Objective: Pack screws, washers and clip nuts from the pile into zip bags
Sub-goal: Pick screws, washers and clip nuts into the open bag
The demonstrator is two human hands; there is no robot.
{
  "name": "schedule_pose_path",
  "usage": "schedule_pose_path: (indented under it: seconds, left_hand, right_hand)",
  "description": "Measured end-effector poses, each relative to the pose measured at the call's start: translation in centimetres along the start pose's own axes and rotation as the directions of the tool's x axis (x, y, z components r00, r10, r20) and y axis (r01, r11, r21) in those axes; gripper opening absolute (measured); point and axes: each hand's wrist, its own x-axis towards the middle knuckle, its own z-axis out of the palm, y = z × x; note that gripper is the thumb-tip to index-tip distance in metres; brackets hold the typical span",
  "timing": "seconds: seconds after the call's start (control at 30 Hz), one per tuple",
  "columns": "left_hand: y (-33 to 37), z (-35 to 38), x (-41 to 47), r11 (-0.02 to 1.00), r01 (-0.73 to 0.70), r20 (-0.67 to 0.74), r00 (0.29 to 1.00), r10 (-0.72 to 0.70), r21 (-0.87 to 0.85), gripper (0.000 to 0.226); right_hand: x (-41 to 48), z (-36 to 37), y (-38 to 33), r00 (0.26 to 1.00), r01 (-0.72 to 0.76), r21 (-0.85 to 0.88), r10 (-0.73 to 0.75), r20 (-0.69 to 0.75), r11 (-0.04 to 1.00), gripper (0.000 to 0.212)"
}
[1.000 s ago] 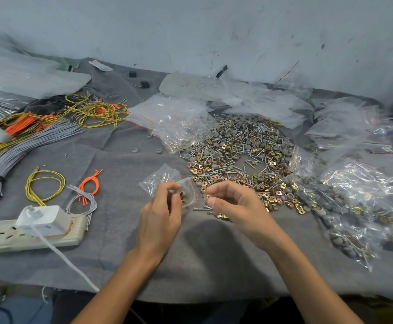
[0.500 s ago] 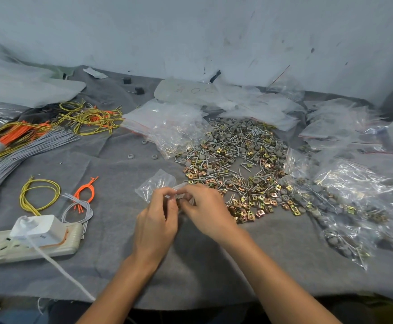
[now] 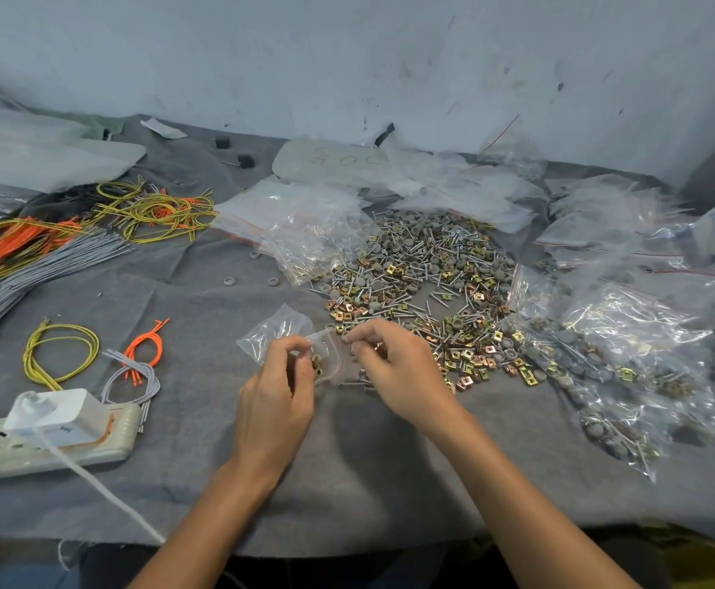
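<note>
My left hand (image 3: 277, 393) pinches the small clear zip bag (image 3: 294, 348) open just beside the grey-and-brass hardware pile (image 3: 424, 291); right hand (image 3: 394, 367) pinches its mouth, contents unclear. Risk: thin film slipping, spilling clip nuts.

Bare cloth (image 3: 360, 469) before pile (image 3: 424, 282)

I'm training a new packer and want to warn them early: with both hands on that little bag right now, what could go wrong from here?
1. The small clear zip bag is pinched open only at its mouth by the left hand and right hand; a slip could spill the brass clip nuts inside.
2. The loose pile of screws, grey washers and clip nuts lies right beside the right hand, so a sweep could scatter pieces across the grey felt cloth.
</note>
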Motion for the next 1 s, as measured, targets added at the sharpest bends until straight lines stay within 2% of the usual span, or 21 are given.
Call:
schedule_pose_path:
  seconds: [0.07, 0.17, 0.33, 0.47, 0.57, 0.67, 0.77, 0.87, 1.0]
  left_hand:
    - [0.2, -0.1, 0.0, 1.0, -0.01, 0.018, 1.0, 0.01, -0.009, 0.021]
    - [0.4, -0.2, -0.2, 0.999, -0.044, 0.079, 0.996, 0.044, -0.009, 0.023]
    - [0.7, -0.8, -0.7, 0.994, -0.086, 0.218, 0.973, 0.07, 0.064, 0.026]
    - [0.6, -1.8, -1.8, 0.982, -0.057, 0.288, 0.958, 0.002, 0.183, 0.043]
    - [0.2, -2.3, -2.4, 0.941, -0.096, 0.303, 0.953, -0.008, 0.325, 0.028]
    - [0.0, -2.8, -2.1, 0.898, -0.157, 0.239, 0.969, 0.06, 0.411, 0.008]
    - [0.2, -3.3, -1.5, 0.902, -0.189, 0.213, 0.971, 0.111, 0.388, 0.018]
    - [1.0, -3.6, -1.1, 0.923, -0.169, 0.214, 0.972, 0.098, 0.345, 0.029]
    - [2.7, -4.2, -0.2, 0.955, -0.137, 0.093, 0.989, 0.116, 0.265, 0.012]
  right_hand:
    - [0.5, -0.1, -0.2, 0.999, 0.007, -0.031, -0.005, 0.054, 0.999, 0.024]
    - [1.5, 0.5, -0.7, 0.975, 0.02, -0.117, 0.006, 0.222, 0.993, 0.045]
    - [2.5, 1.2, -1.2, 0.974, -0.033, -0.135, 0.062, 0.217, 0.99, 0.02]
    - [2.6, 1.0, -1.0, 0.981, -0.031, -0.145, 0.058, 0.183, 0.989, 0.018]
    - [2.6, 0.6, -0.7, 0.981, -0.044, -0.138, 0.069, 0.184, 0.989, 0.018]
    - [2.7, 0.3, -1.2, 0.977, -0.064, -0.1, 0.083, 0.196, 0.993, 0.021]
    - [3.2, -0.1, -2.2, 0.97, -0.116, -0.017, 0.117, 0.212, 0.993, 0.025]
    - [3.6, -0.8, -3.3, 0.959, -0.196, 0.119, 0.165, 0.233, 0.973, 0.026]
    - [3.8, -1.6, -4.9, 0.937, -0.306, 0.318, 0.225, 0.266, 0.897, 0.022]
